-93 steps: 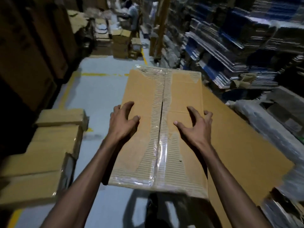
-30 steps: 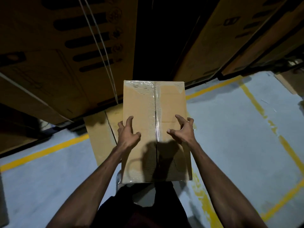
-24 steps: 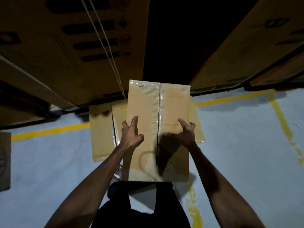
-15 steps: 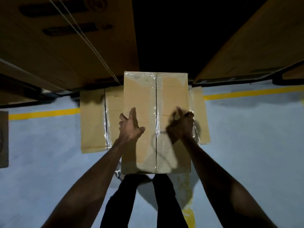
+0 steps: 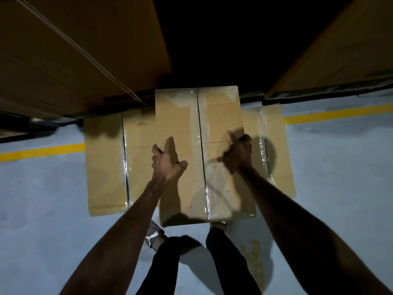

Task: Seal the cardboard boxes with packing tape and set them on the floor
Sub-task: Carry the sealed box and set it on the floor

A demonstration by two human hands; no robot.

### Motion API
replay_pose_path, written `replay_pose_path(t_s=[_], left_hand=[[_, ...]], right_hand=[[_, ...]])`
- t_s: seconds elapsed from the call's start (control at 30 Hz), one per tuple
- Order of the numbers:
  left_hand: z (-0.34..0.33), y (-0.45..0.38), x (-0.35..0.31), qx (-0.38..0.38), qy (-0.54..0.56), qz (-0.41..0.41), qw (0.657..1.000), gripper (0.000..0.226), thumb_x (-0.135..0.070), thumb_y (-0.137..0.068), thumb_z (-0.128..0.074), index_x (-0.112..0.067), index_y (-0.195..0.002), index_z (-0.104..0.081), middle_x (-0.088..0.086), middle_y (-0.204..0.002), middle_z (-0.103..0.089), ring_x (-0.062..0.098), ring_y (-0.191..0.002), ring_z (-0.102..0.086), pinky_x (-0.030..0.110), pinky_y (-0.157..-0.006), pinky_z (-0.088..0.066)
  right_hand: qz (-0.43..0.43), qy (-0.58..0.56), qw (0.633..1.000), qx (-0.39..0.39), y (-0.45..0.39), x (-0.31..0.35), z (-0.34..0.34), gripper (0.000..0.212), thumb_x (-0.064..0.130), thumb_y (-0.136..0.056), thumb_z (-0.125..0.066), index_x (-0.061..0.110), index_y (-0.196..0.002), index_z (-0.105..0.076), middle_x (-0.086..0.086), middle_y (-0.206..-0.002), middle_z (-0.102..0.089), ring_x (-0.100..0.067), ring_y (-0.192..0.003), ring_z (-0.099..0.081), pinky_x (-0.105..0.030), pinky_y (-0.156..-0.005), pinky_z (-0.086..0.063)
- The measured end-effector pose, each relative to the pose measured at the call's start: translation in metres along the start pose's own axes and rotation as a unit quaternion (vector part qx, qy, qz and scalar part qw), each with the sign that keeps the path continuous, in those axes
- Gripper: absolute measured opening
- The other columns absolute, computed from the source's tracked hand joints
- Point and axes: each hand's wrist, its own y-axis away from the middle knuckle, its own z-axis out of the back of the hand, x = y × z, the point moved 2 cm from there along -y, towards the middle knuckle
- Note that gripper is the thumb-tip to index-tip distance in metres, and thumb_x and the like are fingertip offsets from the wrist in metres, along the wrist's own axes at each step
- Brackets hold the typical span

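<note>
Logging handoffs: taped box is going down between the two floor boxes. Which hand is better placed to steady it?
Left, probably. The left hand lies spread on the sealed brown cardboard box; the right hand is motion-blurred at its edge.

The taped cardboard box [image 5: 221,133] under my hands lies flat, clear tape running down its centre seam and across both ends. It sits atop two other sealed boxes, one [image 5: 106,165] to its left, one [image 5: 274,150] to its right, on the grey floor [image 5: 42,209].
</note>
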Motion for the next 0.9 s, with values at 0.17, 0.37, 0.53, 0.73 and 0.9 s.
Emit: replay_pose_path(t_s=[0.17, 0.37, 0.53, 0.73, 0.9], left_hand=[[-0.017, -0.029, 0.008, 0.022, 0.013, 0.01, 1.0, 0.11, -0.034, -0.081, -0.087, -0.039, -0.162, -0.013, 0.013, -0.152, -0.014, 0.053, -0.135, -0.039, 0.054, -0.117, -0.041], [-0.032, -0.054, 0.026, 0.019, 0.032, 0.027, 0.999, 0.097, -0.019, -0.086, -0.081, -0.031, -0.161, -0.021, 0.018, -0.149, -0.02, 0.05, -0.131, -0.043, 0.047, -0.115, -0.044], [-0.017, -0.045, 0.025, 0.025, -0.022, 0.032, 0.999, 0.079, -0.027, -0.084, -0.075, -0.023, -0.154, -0.039, 0.02, -0.153, -0.029, 0.045, -0.141, -0.035, 0.044, -0.116, -0.039], [0.015, 0.049, -0.009, 0.06, -0.169, -0.021, 0.984, 0.087, -0.022, -0.087, -0.077, -0.021, -0.158, -0.027, 0.024, -0.16, -0.012, 0.049, -0.146, -0.025, 0.063, -0.118, -0.029], [0.057, 0.158, -0.034, 0.034, -0.114, -0.004, 0.993, 0.082, -0.026, -0.091, -0.073, -0.021, -0.16, -0.029, 0.023, -0.162, -0.016, 0.046, -0.147, -0.027, 0.057, -0.12, -0.025]], right_hand=[[0.008, -0.01, 1.0, 0.006, -0.031, -0.01, -0.004, 0.098, 0.057, -0.058, -0.086, 0.033, -0.146, -0.049, -0.022, -0.146, -0.036, -0.047, -0.13, -0.041, -0.052, -0.113, -0.042], [0.004, -0.007, 0.998, 0.064, -0.046, -0.014, -0.015, 0.097, 0.022, -0.071, -0.095, 0.018, -0.155, -0.046, -0.025, -0.157, -0.029, -0.046, -0.142, -0.037, -0.047, -0.117, -0.038], [0.04, 0.014, 0.997, 0.063, -0.061, -0.038, -0.043, 0.112, 0.077, -0.068, -0.078, 0.028, -0.159, -0.035, -0.024, -0.156, -0.036, -0.049, -0.142, -0.038, -0.062, -0.115, -0.039], [0.064, 0.109, 0.988, 0.092, 0.036, -0.001, -0.003, 0.091, 0.055, -0.085, -0.07, 0.022, -0.16, -0.032, -0.017, -0.153, -0.049, -0.046, -0.153, -0.024, -0.07, -0.12, -0.024], [0.143, 0.125, 0.975, 0.117, 0.166, 0.056, 0.045, 0.086, 0.048, -0.089, -0.076, 0.012, -0.158, -0.04, -0.027, -0.161, -0.03, -0.046, -0.146, -0.035, -0.064, -0.113, -0.038]])
